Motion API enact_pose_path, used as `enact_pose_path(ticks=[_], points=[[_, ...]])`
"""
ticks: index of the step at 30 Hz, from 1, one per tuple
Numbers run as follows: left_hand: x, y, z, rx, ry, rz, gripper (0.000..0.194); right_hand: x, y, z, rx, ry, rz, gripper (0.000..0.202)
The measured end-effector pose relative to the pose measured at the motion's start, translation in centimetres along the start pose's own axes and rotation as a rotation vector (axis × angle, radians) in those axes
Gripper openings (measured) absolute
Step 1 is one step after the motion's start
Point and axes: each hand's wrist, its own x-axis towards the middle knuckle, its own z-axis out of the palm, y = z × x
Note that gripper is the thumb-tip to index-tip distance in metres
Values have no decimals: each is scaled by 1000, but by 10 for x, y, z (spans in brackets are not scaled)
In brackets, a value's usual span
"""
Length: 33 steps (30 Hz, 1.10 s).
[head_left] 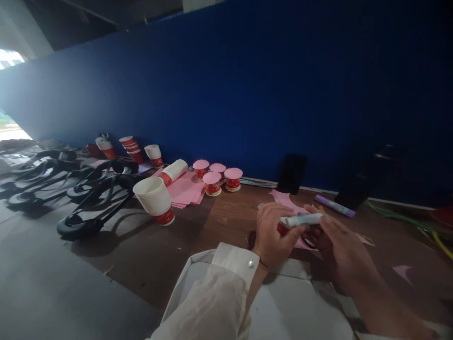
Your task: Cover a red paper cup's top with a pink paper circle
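Note:
My left hand point(272, 231) is closed around a small red paper cup point(282, 229), mostly hidden by the fingers. In my right hand point(339, 245) is a white tube with a pale blue label point(305, 219), pinched by the fingers and lying nearly level just above the cup. My left thumb is close to the tube; whether it touches is unclear. Beneath both hands a pink paper sheet with curved cut edges point(283, 197) lies on the brown table. Part of a dark ring, perhaps a scissors handle point(308, 243), shows between the hands.
Several red cups topped with pink paper discs point(212, 178) stand left of my hands. Beyond them are pink sheets point(187, 190), a stack of paper cups point(155, 198) and black headsets point(95, 208). A purple tube point(334, 206) and a dark phone point(292, 174) are near the blue partition point(247, 94).

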Motion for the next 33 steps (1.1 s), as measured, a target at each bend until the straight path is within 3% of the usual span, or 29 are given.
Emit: enact_pose_path(ticks=[7,15,26,33], points=[[0,-1,-1,31,0,-28,16,4,-2,-5,44,29,0,41],[-2,-4,0,23,-26,-19,17,-3,-12,5,-15,120,5,39],[-1,1,-1,11,-18,-58,19,4,-2,-15,-344,120,-134,32],[-1,0,0,-9,-36,-61,19,3,-6,-14,-443,125,-176,41]])
